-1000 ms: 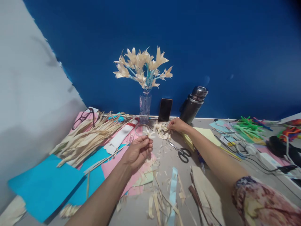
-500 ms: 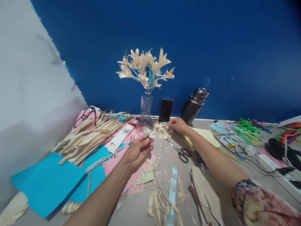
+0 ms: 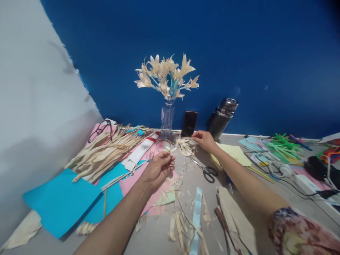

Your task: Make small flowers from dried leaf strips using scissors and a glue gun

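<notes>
My left hand (image 3: 159, 168) is closed in a pinch on small pale corn husk petals (image 3: 169, 150), their tips showing above the fingers. Farther back, my right hand (image 3: 205, 140) reaches to a small pile of cut husk petals (image 3: 186, 146). Its fingertips are pinched together at the pile's right edge; what lies between them is too small to make out. A roll of clear tape (image 3: 156, 144) lies just behind my left hand. Scissors (image 3: 209, 174) with black handles lie below my right hand, blades towards the pile.
Behind stand a clear bottle (image 3: 166, 122) holding husk flowers (image 3: 166, 72), a leaning phone (image 3: 189, 123) and a dark flask (image 3: 222, 118). Dried husks (image 3: 103, 152) and blue sheets (image 3: 63, 200) lie left. Husk scraps and a light blue strip (image 3: 196, 212) lie in front; cables (image 3: 278, 177) lie right.
The whole view has shifted slightly, so things sit a little farther right. Both hands keep nearly the same places and the same pinched grips.
</notes>
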{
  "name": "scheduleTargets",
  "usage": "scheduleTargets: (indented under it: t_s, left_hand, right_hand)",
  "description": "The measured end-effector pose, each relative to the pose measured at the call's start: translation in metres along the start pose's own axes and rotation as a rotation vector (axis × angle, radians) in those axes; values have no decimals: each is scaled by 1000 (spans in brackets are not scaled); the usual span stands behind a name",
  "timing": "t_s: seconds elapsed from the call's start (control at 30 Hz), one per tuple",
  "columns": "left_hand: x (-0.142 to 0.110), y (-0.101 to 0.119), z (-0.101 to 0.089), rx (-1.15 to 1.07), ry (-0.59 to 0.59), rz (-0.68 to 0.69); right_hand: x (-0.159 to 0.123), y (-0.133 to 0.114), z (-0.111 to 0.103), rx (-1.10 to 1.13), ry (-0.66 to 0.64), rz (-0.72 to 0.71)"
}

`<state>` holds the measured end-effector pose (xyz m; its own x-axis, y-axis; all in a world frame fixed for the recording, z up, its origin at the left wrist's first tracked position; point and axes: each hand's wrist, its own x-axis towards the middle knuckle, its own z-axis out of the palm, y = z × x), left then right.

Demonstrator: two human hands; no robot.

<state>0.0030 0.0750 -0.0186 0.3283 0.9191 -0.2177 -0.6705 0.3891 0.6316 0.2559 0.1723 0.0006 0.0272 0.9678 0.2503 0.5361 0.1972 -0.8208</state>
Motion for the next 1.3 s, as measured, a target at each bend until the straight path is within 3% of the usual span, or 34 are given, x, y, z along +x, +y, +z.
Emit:
scheduleTargets:
  t_s: [0.1,0.2,0.27,0.33,0.43,0.6,0.77,0.87,0.97,1.07,1.17,1.3]
  left_hand:
    - [-1,0,1,24,1,23]
    - [-3,1,4,32,-6,43]
    - [-5,0,7,19,-21,48]
    - [-7,-3,9,-6,-42,46]
    - [-11,-10,14,-69,-62,31]
    - [-14,-22,19,-164,-44,2]
    - [-12,-27,17,-151,-47,-2]
    - [-12,-25,17,-161,-35,4]
    - [-14,-21,18,-167,-5,-3]
    - [-15,-16,19,-162,21,-13]
    - [-14,-13,18,-143,52,4]
    - [-14,-13,18,-60,51,37]
  right_hand:
    - [-24,-22,4,58,28,-2]
    - [-67,-56,8,156,97,-71]
    - [-98,-77,11,39,160,-251]
    - [-121,-89,15,-126,199,-532]
    - [-137,-89,21,-304,214,-798]
    - [-135,-72,33,-450,227,-861]
    - [-138,-71,43,-269,185,-648]
    - [-138,-72,46,4,132,-287]
    - [-134,-68,46,369,0,97]
    - [-129,-63,42,733,-120,349]
    - [-126,-61,38,911,-213,456]
    - [-127,-61,37,917,-260,491]
